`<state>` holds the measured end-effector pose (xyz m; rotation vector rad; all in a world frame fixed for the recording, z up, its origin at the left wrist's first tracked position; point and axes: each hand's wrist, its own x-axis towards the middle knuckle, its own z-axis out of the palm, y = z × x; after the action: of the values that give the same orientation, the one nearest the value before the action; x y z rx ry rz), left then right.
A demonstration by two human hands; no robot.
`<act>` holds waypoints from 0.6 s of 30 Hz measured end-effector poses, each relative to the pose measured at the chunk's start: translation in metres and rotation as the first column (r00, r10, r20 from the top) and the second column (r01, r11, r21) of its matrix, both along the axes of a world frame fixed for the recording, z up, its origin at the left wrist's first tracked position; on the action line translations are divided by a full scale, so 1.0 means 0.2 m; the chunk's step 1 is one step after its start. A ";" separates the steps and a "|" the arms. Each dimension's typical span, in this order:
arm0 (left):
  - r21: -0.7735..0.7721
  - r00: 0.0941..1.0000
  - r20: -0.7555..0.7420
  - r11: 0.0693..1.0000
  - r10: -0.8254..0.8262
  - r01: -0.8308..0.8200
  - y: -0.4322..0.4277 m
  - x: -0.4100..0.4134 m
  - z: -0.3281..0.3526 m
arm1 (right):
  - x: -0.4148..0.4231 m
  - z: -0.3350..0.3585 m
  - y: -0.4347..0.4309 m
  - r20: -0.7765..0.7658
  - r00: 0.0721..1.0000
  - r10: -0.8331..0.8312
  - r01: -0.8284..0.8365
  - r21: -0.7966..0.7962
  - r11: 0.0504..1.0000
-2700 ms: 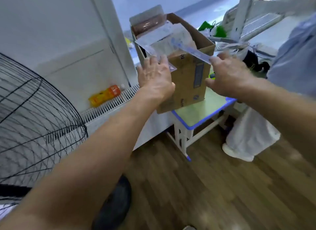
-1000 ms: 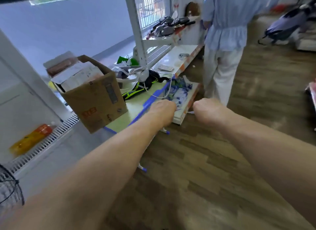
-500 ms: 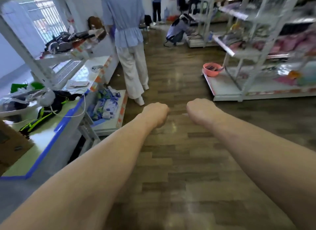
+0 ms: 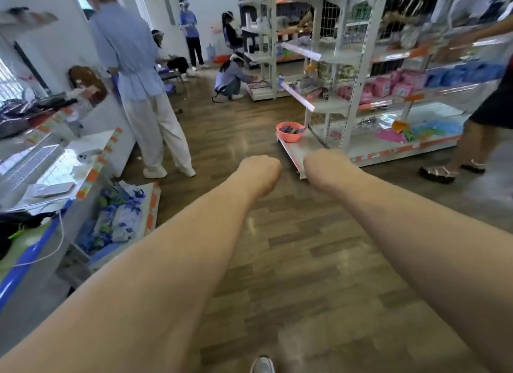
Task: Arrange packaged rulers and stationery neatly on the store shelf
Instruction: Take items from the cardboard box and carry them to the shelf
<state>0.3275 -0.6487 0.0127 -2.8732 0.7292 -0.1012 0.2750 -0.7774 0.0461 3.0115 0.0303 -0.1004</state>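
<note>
Both arms are stretching forward over the wooden floor (image 4: 305,261), toward the store shelf (image 4: 350,95).

The left hand (image 4: 259,175) and the right hand (image 4: 324,167) are showing only their backs. The fingers are curling away under them, so I cannot tell if they are pinching the packaged rulers, which are not showing. The view has turned to the right since a second ago. The cardboard box is out of the picture now, and the shelf with the pink basin (image 4: 290,131) is standing just ahead of the hands. The person in white trousers (image 4: 155,122) is now standing further left, beside the blue-edged worktop (image 4: 16,270).
</note>
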 end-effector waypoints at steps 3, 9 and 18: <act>-0.009 0.998 0.047 0.999 -0.039 0.039 -0.07 0.16 0.07 | 0.13 0.05 -0.05 0.026 0.999 -0.027 0.029 -0.052 0.998; 0.013 0.994 0.088 0.998 -0.065 0.064 -0.16 0.54 0.19 | 0.47 0.18 -0.09 0.027 0.996 -0.083 0.084 -0.047 0.995; 0.039 0.983 0.132 0.991 -0.131 0.127 -0.14 1.26 0.43 | 1.26 0.33 -0.04 0.084 0.994 -0.067 0.073 -0.073 0.995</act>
<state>0.5801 -0.6773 0.0985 -2.7558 0.8811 -0.2953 0.5268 -0.7852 0.1115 2.9379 -0.0853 0.0143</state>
